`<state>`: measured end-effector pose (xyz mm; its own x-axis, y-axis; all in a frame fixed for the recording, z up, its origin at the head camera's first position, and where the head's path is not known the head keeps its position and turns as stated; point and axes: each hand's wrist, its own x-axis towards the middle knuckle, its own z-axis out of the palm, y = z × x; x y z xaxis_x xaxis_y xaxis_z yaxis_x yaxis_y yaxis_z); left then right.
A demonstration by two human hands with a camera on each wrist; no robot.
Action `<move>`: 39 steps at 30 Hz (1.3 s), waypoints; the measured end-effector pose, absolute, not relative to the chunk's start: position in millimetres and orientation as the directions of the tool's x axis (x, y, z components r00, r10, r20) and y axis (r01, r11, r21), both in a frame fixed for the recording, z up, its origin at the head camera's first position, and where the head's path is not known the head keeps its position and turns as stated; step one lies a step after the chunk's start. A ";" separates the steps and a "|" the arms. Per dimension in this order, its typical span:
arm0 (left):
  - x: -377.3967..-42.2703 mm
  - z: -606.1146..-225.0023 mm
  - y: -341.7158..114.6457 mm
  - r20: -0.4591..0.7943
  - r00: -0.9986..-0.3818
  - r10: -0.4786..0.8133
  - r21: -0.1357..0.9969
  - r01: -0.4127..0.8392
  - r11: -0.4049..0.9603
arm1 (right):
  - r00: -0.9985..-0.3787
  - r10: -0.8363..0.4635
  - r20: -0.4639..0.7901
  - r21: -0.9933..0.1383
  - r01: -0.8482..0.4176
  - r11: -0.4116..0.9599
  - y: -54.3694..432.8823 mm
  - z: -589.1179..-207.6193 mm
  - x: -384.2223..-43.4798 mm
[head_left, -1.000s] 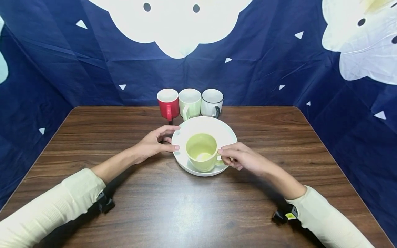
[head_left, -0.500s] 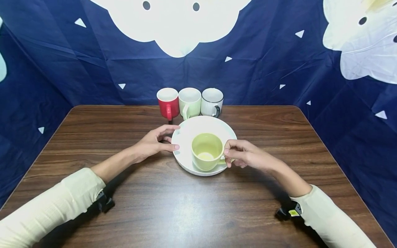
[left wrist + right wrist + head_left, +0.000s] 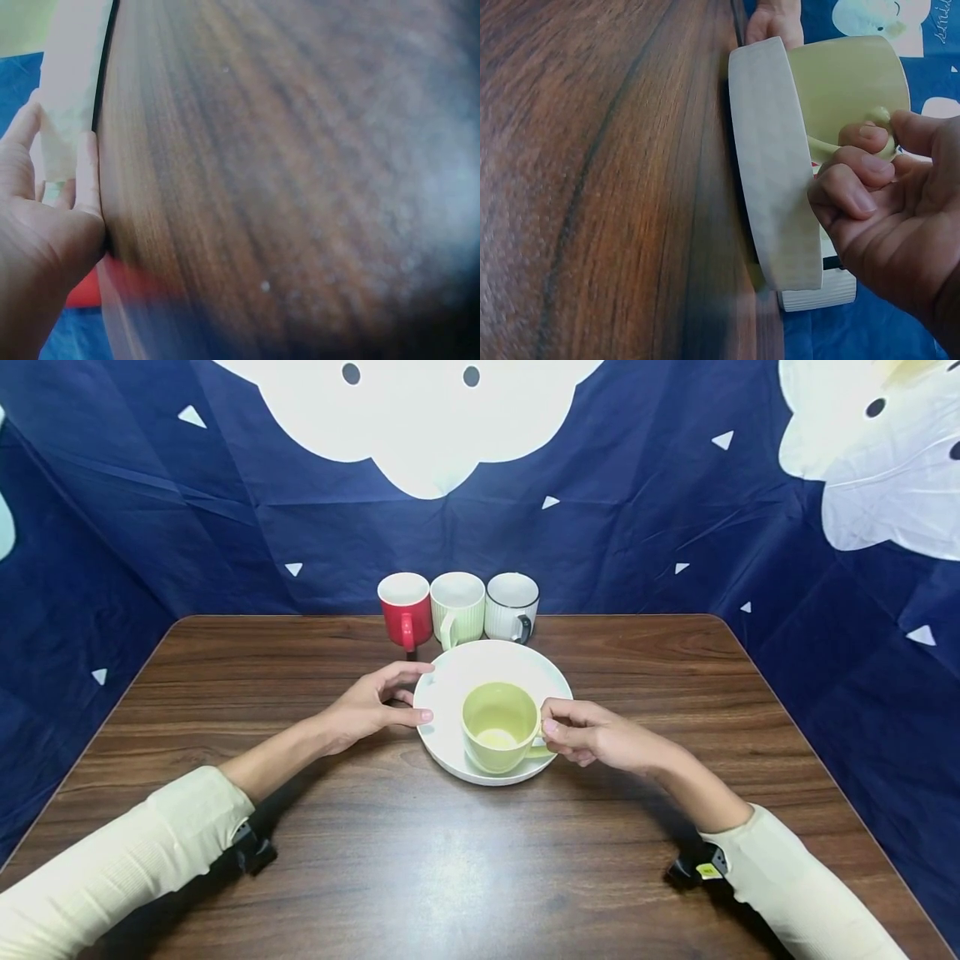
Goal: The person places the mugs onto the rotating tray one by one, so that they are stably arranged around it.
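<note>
A pale yellow-green mug (image 3: 501, 727) stands upright in a white shallow dish (image 3: 457, 677), off toward the dish's near right side. My right hand (image 3: 596, 735) grips the mug's handle. In the right wrist view the thumb and forefinger of that right hand (image 3: 900, 202) pinch the handle, other fingers curled below beside the rim. At the dish's left edge rests my left hand (image 3: 363, 706), thumb and forefinger spread along the rim. The left wrist view shows the left hand's (image 3: 52, 225) fairly straight fingers against the dish's side wall (image 3: 71, 90).
Behind the dish stand a red mug (image 3: 406, 610), a pale green ribbed mug (image 3: 463, 610) and a white mug (image 3: 510, 608) with a black handle, in a row. They sit near the back edge of the wooden table (image 3: 337, 877). A blue printed cloth (image 3: 225, 527) hangs behind.
Between one second and half a second ago, the yellow-green mug moved slightly right in the dish with my right hand. Since then it has stayed about there. My left hand kept its place.
</note>
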<state>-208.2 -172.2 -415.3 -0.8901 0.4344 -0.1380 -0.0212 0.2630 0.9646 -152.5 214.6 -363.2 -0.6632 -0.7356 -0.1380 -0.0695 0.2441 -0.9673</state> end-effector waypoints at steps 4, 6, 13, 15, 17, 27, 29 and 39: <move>-208.4 -415.6 -173.4 -0.143 -0.891 0.431 0.963 -0.026 0.267 | -0.665 -0.732 -0.152 -0.964 -0.064 0.259 213.4 -362.4 -152.9; -208.7 -416.0 -173.4 -0.143 -0.889 0.434 0.964 -0.026 0.264 | -0.665 -0.730 -0.158 -0.963 -0.061 0.264 213.2 -362.0 -153.4; -209.5 -416.1 -173.2 -0.141 -0.889 0.435 0.965 -0.024 0.263 | -0.656 -0.733 -0.180 -0.966 -0.024 0.259 213.1 -361.9 -155.0; -209.9 -416.3 -173.2 -0.138 -0.890 0.435 0.964 -0.020 0.265 | -0.650 -0.738 -0.183 -0.968 -0.011 0.250 212.3 -361.4 -155.1; -210.1 -416.3 -173.3 -0.137 -0.890 0.435 0.964 -0.019 0.265 | -0.644 -0.743 -0.182 -0.970 -0.003 0.241 211.6 -361.2 -155.4; -211.4 -416.6 -174.6 -0.138 -0.886 0.442 0.964 -0.018 0.265 | -0.653 -0.738 -0.171 -0.959 -0.063 0.277 210.9 -358.8 -155.2; -211.9 -416.3 -174.9 -0.139 -0.885 0.444 0.963 -0.016 0.269 | -0.662 -0.733 -0.159 -0.955 -0.086 0.285 211.4 -358.6 -154.8; -212.5 -412.5 -175.9 -0.153 -0.873 0.463 0.966 -0.034 0.256 | -0.763 -0.634 -0.127 -0.943 -0.105 0.315 219.1 -363.1 -154.0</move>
